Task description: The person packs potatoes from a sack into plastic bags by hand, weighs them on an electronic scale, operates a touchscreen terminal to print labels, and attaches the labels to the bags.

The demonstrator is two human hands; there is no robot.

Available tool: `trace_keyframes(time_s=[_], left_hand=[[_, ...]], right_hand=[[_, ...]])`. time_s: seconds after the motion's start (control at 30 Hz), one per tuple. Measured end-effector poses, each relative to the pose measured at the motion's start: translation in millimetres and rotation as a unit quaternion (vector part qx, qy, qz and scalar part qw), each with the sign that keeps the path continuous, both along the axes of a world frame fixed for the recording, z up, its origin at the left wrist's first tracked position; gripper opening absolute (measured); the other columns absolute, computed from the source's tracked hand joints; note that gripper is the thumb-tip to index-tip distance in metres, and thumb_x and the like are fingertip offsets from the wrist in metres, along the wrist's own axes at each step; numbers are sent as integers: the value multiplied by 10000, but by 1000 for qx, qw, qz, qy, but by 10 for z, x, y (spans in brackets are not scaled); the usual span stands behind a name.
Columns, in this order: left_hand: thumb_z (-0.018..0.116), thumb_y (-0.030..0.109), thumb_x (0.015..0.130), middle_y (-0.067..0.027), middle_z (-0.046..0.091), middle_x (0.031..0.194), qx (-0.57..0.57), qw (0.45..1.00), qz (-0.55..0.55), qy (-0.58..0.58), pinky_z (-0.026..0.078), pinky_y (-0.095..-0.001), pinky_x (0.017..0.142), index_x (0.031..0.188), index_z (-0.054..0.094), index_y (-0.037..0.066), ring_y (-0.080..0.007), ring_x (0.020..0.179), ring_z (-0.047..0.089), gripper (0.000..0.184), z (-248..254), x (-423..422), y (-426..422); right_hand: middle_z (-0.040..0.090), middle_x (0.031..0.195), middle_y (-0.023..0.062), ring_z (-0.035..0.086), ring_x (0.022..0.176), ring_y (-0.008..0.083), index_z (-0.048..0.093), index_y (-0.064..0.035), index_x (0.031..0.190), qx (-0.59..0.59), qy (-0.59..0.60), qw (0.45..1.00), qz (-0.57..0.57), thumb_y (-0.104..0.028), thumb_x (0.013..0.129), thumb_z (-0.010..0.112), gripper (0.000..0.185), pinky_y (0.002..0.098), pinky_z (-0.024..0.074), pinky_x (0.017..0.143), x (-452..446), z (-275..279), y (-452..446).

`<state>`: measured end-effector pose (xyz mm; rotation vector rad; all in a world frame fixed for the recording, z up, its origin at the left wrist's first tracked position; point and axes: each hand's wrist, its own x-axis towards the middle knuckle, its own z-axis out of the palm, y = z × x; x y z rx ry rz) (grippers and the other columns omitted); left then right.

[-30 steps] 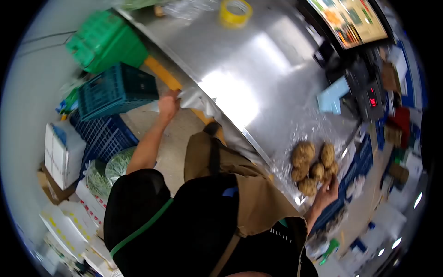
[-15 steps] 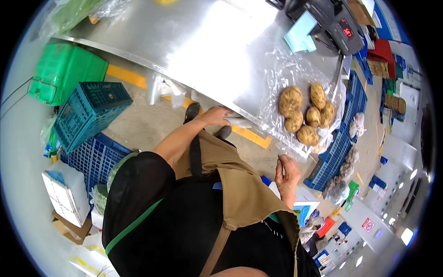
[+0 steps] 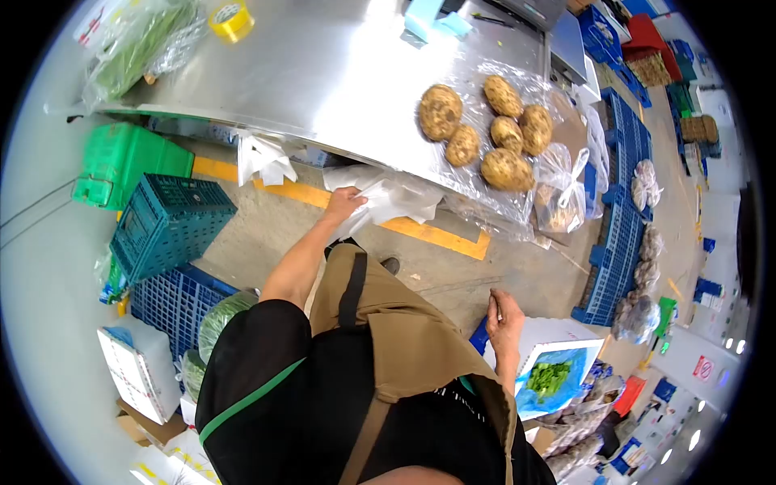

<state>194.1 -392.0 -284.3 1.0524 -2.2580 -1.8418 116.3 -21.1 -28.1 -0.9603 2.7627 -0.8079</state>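
Below the table edge, my left hand (image 3: 346,202) has its fingers closed on a thin white plastic bag (image 3: 396,202), which hangs crumpled beside it. My right hand (image 3: 505,319) is held low in front of my apron, fingers loosely bent with a gap at the thumb, nothing visible in it. Several soil-marked potatoes (image 3: 440,112) lie on a clear plastic sheet or bag (image 3: 477,81) on the steel table (image 3: 299,73). More white bags (image 3: 265,158) hang from the table edge to the left.
A scale (image 3: 529,12), a light-blue object (image 3: 422,20), yellow tape (image 3: 231,20) and bagged greens (image 3: 141,52) are on the table. Crates (image 3: 171,218) and a green bin (image 3: 121,166) stand left. A box of leafy greens (image 3: 558,356) and blue pallets (image 3: 614,267) are right.
My left hand has moved left along the table edge, and the white bag by it now spreads out more. My right hand has dropped lower. The view has shifted, showing more of the table front.
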Motion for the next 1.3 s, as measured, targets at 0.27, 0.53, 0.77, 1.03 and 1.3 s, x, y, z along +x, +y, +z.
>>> trace_keyframes(time_s=[0.27,0.53,0.77,1.03,1.3], left_hand=[[635,332,836,30,437,589,86,995,36,19,298,-294,479,679,581,6,-77,561,343,366,548,248,244],[676,292,794,-2,531,592,-49,995,-81,-28,372,-256,521,762,655,0,-75,569,442,294,1265,450,136],[666,293,806,60,385,525,-56,995,-77,40,276,-273,459,556,483,54,-63,522,307,391,1462,210,305],[806,267,661,-1,343,484,-78,975,-203,45,272,-316,443,535,414,18,-90,502,289,480,1493,103,770],[696,288,791,-9,513,535,34,990,-134,13,364,-264,468,628,585,13,-82,507,452,339,1562,171,721]], right_hand=[[641,862,176,630,767,324,635,-1,925,-58,-145,986,-49,-12,787,597,144,352,499,696,212,-373,441],[649,908,172,632,836,316,638,-3,957,-137,-183,969,89,-81,812,595,170,356,498,736,84,-529,-81],[656,960,155,619,851,216,598,53,1086,-192,-391,899,49,-287,853,607,412,344,479,747,-243,-963,-1007],[620,914,164,617,768,276,593,72,968,-254,-680,680,-102,-136,805,674,276,378,503,660,-573,-1767,-1883],[621,953,195,602,809,292,609,97,925,-152,-592,778,-148,-4,693,725,278,368,474,720,-582,-1757,-1776]])
